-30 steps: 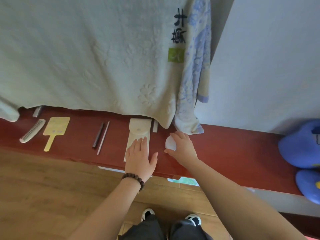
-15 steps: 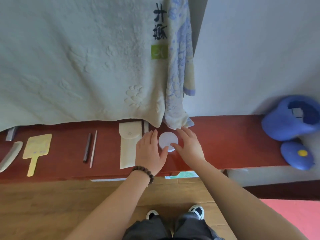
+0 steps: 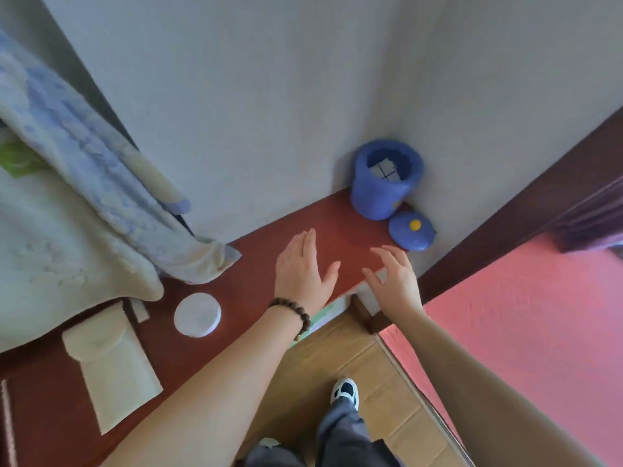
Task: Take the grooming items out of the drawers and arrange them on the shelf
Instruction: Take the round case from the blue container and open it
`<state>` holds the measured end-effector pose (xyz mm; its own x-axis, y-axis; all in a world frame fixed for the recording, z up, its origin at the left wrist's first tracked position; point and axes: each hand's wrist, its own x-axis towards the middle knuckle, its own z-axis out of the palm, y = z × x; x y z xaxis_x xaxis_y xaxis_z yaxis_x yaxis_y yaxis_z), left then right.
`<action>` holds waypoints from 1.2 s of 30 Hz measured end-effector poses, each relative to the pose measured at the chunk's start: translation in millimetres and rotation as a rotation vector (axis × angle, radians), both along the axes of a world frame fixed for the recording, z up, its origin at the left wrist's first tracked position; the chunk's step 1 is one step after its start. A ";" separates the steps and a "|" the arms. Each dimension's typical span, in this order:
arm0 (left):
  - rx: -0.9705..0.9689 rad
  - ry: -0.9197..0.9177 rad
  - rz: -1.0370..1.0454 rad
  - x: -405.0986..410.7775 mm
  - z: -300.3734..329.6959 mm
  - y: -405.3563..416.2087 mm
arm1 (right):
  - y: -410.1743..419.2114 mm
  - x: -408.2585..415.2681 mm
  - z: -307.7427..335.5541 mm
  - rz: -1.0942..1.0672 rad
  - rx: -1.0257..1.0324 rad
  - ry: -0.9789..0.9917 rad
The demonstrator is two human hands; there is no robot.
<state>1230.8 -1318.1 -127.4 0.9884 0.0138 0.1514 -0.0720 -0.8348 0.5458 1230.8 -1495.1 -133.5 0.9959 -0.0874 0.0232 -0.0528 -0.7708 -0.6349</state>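
Note:
A round white container (image 3: 197, 314) lies on the red shelf (image 3: 337, 224), untouched. Left of it lies a cream snap pouch (image 3: 113, 362), with a small pale stick (image 3: 140, 310) between them near the towel. My left hand (image 3: 303, 271), with a bead bracelet on its wrist, hovers flat and empty over the shelf to the right of the container. My right hand (image 3: 394, 281) is spread and empty above the shelf's right front corner. A blue pot (image 3: 384, 180) and its blue lid (image 3: 411, 230) sit at the shelf's far right end.
A cream towel (image 3: 50, 237) and a blue-patterned towel (image 3: 101, 183) hang over the shelf's left part. A dark wooden frame (image 3: 526, 197) borders the shelf's right end. Below are wood flooring (image 3: 364, 375), a pink floor (image 3: 539, 315) and my shoe (image 3: 344, 390).
Both hands have let go of the white container and moved right along the shelf toward the blue pot. The view has swung right and tilted; the comb and mirror are out of sight.

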 end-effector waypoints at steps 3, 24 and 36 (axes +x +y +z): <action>-0.019 0.013 -0.029 27.4 5.7 -31.5 | -41.0 18.6 0.4 -0.057 -0.013 -0.019; -0.003 0.150 0.060 170.2 23.9 -116.1 | -108.8 128.2 -32.0 -0.095 -0.003 0.204; -0.053 0.137 0.062 177.6 12.5 -109.4 | -102.0 108.9 46.0 -0.112 0.125 -0.228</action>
